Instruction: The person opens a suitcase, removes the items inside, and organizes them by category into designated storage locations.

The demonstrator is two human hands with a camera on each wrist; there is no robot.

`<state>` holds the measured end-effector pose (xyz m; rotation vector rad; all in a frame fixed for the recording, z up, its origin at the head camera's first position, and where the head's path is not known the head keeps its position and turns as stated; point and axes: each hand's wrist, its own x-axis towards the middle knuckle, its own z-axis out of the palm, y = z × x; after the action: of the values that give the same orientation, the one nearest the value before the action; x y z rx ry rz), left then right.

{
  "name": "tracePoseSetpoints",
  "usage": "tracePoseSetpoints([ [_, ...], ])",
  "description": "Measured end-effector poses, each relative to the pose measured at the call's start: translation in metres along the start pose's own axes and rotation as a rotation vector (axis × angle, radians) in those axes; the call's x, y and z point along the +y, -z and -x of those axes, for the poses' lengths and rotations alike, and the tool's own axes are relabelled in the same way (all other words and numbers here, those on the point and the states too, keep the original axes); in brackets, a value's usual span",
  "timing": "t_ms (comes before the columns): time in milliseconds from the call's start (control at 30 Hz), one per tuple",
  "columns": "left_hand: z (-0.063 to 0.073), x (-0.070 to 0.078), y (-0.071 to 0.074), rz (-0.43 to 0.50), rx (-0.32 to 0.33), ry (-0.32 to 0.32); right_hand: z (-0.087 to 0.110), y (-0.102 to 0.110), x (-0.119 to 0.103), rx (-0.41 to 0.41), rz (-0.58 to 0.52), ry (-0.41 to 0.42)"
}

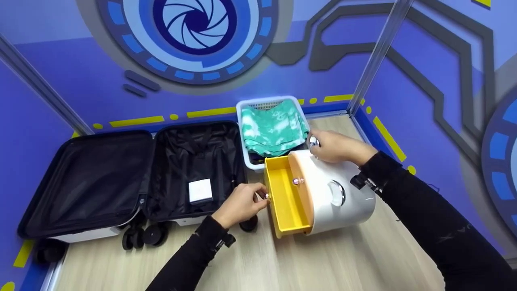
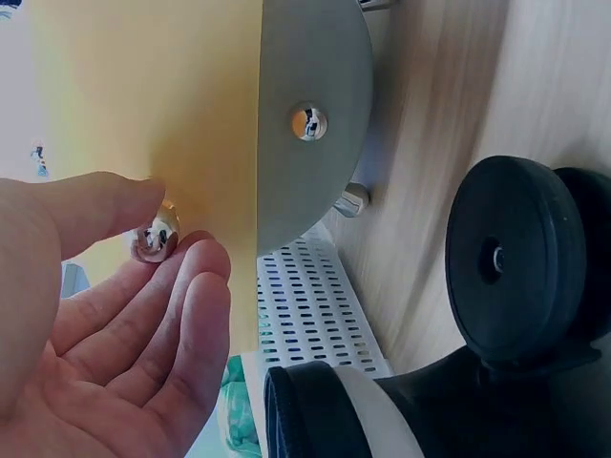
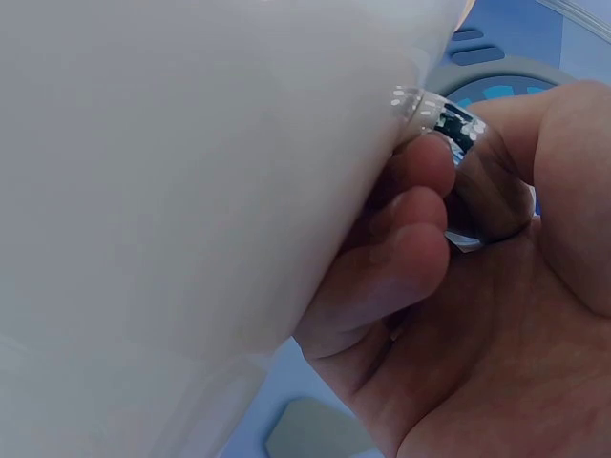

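Observation:
A white rounded drawer box (image 1: 355, 202) with a peach-edged front lies on the table, its yellow drawer (image 1: 286, 194) pulled out. No contents show inside the drawer. My left hand (image 1: 242, 202) pinches the shiny round knob (image 2: 158, 239) on the drawer's front between thumb and index finger, the other fingers loosely bent below. My right hand (image 1: 337, 146) curls its fingers round a chrome handle (image 3: 460, 129) on the far side of the box. Another chrome handle (image 1: 337, 193) sits on the near side. A second knob (image 1: 297, 181) shows on the box front.
An open black-lined suitcase (image 1: 93, 178) lies at the left, with a small white box (image 1: 200, 190) in its right half and black wheels (image 1: 156, 234) toward me. Behind the drawer, a pale basket (image 1: 241, 137) holds green-and-white cloth (image 1: 272, 127). Blue panels stand behind.

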<state>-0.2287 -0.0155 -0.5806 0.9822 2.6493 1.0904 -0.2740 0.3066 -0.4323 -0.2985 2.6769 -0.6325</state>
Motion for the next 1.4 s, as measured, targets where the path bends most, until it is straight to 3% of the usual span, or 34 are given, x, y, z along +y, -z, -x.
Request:
tracePoseSetpoints([
  [133,0.004,0.0,0.013,-0.004,0.007,-0.013,-0.002,0.0,-0.002,-0.009,-0.005,0.006],
  [333,0.004,-0.008,0.049,-0.034,0.08,0.023,-0.001,0.001,-0.002,-0.015,0.008,-0.003],
  [467,0.002,-0.028,0.077,-0.093,0.101,0.067,0.001,0.002,-0.001,-0.01,0.003,-0.003],
  [600,0.003,-0.059,0.101,-0.233,0.097,0.121,0.003,0.002,0.001,-0.008,-0.005,-0.003],
  [700,0.009,-0.082,0.113,-0.332,0.055,0.147,0.004,0.002,0.0,-0.014,-0.008,-0.003],
  [800,0.019,-0.101,0.12,-0.375,-0.028,0.179,0.004,0.001,-0.001,-0.021,-0.003,-0.011],
  [933,0.03,-0.121,0.123,-0.417,-0.139,0.222,0.003,0.001,-0.002,-0.024,-0.005,-0.018],
  [1067,0.034,-0.134,0.124,-0.457,-0.202,0.243,0.004,0.003,-0.002,-0.019,-0.016,-0.02],
  [1267,0.033,-0.132,0.129,-0.471,-0.294,0.263,0.003,0.001,-0.002,-0.02,-0.019,-0.03],
  [1400,0.025,-0.124,0.137,-0.48,-0.341,0.274,0.002,0.001,-0.001,-0.013,-0.015,-0.028],
])
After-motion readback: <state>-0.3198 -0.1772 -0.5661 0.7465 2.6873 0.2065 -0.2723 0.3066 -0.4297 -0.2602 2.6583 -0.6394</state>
